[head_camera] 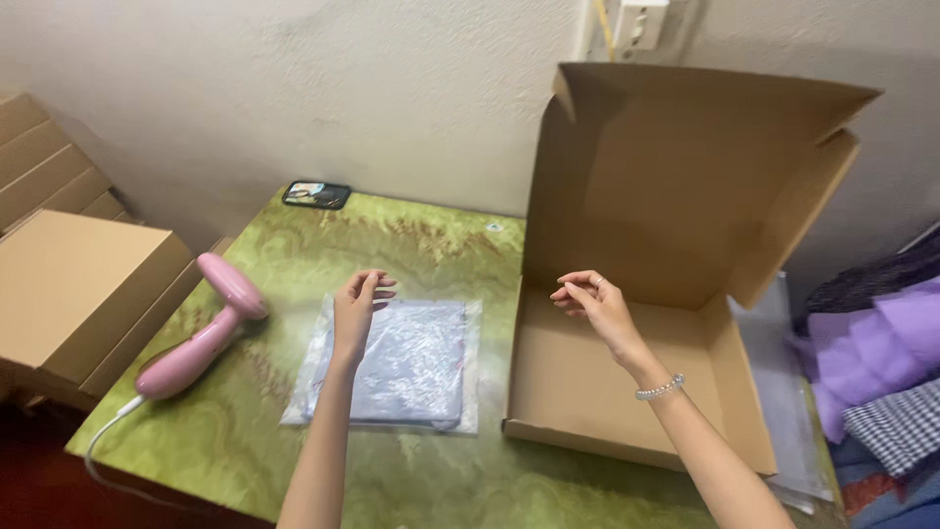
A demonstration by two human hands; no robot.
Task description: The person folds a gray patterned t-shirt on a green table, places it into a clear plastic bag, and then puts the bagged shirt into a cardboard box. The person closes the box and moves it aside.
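A clear plastic bag with a folded pale lilac garment point(411, 367) lies flat on the green marbled table point(421, 240). My left hand point(356, 309) hovers just above its upper left part, fingers loosely curled, holding nothing. My right hand point(594, 302), a bead bracelet on its wrist, hangs in the air over the left edge of an open cardboard mailer box point(729, 387), fingers bent and empty. The box's lid stands upright against the wall.
A pink handheld steamer point(201, 338) with a white cord lies at the table's left edge. Flat cardboard boxes point(73, 294) are stacked to the left. A small dark phone point(316, 195) rests at the table's back. Purple and checked fabrics point(886, 382) are piled on the right.
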